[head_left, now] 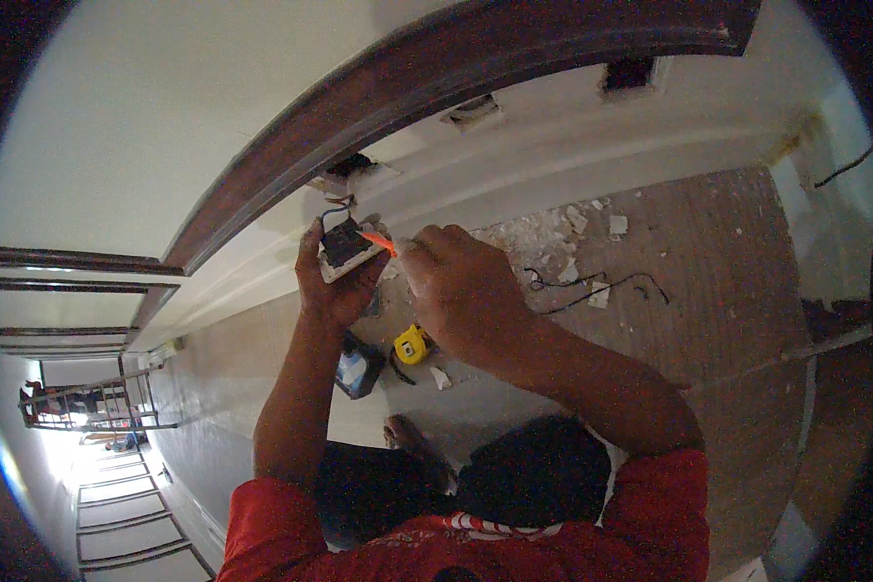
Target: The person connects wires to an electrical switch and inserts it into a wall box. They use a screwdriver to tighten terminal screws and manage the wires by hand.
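Note:
My left hand (332, 296) is closed around the edges of a wall switch or socket unit (341, 244), with its dark back facing up and a pale plate rim showing. Brown and blue wires (339, 206) run from the unit toward a ragged hole (351, 165) in the wall. In my right hand (461, 281) is a screwdriver (378, 241) with a bright orange part. It points at the unit's right side; whether its tip sits on a screw is too small to tell.
On the floor lie a yellow tape measure (411, 344), a dark box-like item (357, 371), loose black cable (592, 282) and broken plaster (553, 242). Two more wall openings, one a square hole (629, 75), lie under the dark wooden rail (388, 82). A staircase (131, 509) descends at lower left.

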Demonstrator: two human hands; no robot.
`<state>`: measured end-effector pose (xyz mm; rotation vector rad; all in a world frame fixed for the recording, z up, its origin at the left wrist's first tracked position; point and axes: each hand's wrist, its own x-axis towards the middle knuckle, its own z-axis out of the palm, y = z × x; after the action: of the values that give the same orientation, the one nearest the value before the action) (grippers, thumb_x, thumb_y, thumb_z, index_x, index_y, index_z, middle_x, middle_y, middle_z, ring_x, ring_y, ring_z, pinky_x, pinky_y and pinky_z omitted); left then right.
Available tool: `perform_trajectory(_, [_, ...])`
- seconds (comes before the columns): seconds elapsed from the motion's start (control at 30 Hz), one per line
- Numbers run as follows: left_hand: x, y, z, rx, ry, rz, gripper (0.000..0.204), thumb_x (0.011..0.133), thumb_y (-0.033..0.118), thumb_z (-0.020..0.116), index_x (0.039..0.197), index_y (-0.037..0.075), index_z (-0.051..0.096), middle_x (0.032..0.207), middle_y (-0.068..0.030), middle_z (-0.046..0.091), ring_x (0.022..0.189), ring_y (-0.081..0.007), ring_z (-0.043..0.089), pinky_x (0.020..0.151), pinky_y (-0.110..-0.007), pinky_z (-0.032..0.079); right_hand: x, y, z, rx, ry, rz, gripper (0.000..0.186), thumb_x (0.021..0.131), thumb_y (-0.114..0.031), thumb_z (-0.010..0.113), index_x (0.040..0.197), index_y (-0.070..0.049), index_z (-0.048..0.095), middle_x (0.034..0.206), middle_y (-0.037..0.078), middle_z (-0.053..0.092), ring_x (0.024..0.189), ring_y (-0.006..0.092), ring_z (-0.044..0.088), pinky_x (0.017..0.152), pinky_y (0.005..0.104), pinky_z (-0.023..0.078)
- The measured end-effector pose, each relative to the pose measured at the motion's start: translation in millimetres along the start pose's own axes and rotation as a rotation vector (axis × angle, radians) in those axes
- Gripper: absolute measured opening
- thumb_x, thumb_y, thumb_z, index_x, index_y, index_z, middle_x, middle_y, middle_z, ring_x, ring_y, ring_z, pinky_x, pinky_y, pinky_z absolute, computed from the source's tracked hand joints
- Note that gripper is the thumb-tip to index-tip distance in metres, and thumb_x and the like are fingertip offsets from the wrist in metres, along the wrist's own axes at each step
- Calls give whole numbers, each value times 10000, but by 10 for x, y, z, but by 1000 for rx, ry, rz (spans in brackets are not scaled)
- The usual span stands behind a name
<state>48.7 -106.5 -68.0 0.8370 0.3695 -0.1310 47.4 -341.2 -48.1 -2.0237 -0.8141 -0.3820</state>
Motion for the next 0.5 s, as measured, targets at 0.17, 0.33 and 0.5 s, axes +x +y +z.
perform_trajectory(0.17, [-33, 40, 28, -33, 7, -31, 583, 926, 516, 493, 1174, -1, 598, 1150, -169, 646, 1083, -304, 615, 962, -457, 499, 58, -30, 121, -17, -28, -16, 357, 656, -65, 654, 991, 35, 581, 883, 145, 575, 817, 304, 607, 679, 395, 533])
perform_trajectory(0.33, [-52, 9, 55, 28, -26, 31, 587, 924, 519, 492, 1175, -1, 599, 1148, -174, 646, 1077, -304, 618, 969, -453, 488, 52, -81, 97, -17, -41, 12, 385, 650, -67, 662, 1010, 40, 581, 882, 152, 569, 808, 307, 607, 678, 395, 534])
perform_trajectory(0.5, [-29, 11, 77, -31, -23, -6, 574, 920, 507, 508, 1182, 3, 592, 1141, -167, 646, 1079, -303, 614, 967, -449, 490, 59, -87, 111, -48, -43, -12, 408, 658, -62, 655, 1041, 56, 578, 876, 150, 565, 807, 305, 608, 677, 392, 537])
